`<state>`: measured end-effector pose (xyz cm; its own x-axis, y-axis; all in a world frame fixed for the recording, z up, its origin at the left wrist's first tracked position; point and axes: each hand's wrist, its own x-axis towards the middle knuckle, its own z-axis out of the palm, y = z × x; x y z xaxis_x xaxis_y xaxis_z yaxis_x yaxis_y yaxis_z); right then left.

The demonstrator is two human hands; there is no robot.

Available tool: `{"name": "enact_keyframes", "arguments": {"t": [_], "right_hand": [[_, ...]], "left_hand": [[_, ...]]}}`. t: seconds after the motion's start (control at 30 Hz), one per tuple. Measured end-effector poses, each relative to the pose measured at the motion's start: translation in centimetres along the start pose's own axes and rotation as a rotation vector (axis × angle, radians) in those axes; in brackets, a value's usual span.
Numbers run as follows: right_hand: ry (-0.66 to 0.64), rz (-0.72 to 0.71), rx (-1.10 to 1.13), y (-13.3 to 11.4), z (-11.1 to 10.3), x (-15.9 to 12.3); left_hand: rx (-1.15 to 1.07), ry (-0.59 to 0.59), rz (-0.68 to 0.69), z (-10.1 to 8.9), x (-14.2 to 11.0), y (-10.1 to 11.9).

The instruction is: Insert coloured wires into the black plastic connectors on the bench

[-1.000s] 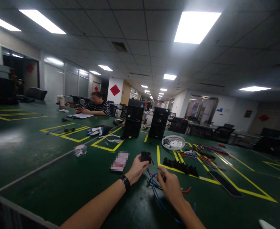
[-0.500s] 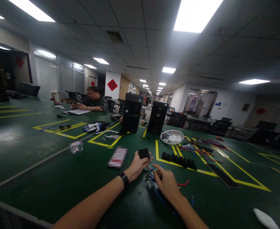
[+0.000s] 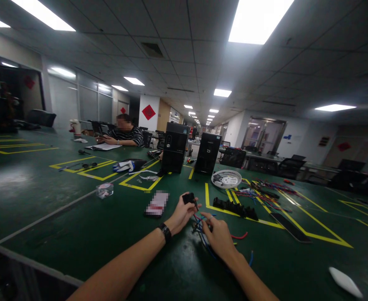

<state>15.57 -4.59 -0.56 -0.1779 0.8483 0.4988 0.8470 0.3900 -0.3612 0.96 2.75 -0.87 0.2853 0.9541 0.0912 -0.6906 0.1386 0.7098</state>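
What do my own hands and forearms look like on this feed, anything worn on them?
Both forearms show no sleeves, and neither the left hand nor the right hand has a glove. A black wristband, perhaps a watch, circles the left wrist; a right finger seems to wear a pale ring.

Smooth green tabletop [image 3: 77,234] here — glossy, catching pale glare. Two computer cases [image 3: 174,150] [image 3: 207,154] look black and shiny — and there's white plastic on the basket [image 3: 226,179].
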Motion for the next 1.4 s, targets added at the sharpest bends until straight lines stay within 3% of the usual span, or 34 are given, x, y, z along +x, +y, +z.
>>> {"name": "enact_keyframes", "arguments": {"t": [0.63, 1.4], "right_hand": [[0.037, -0.007, 0.018, -0.61, -0.46, -0.13], [-0.038, 0.046, -0.038, -0.90, -0.73, -0.18]], "left_hand": [[-0.063, 0.043, -0.002, -0.03, -0.03, 0.25], [-0.086, 0.075, -0.012, 0.01, 0.52, -0.25]]}}
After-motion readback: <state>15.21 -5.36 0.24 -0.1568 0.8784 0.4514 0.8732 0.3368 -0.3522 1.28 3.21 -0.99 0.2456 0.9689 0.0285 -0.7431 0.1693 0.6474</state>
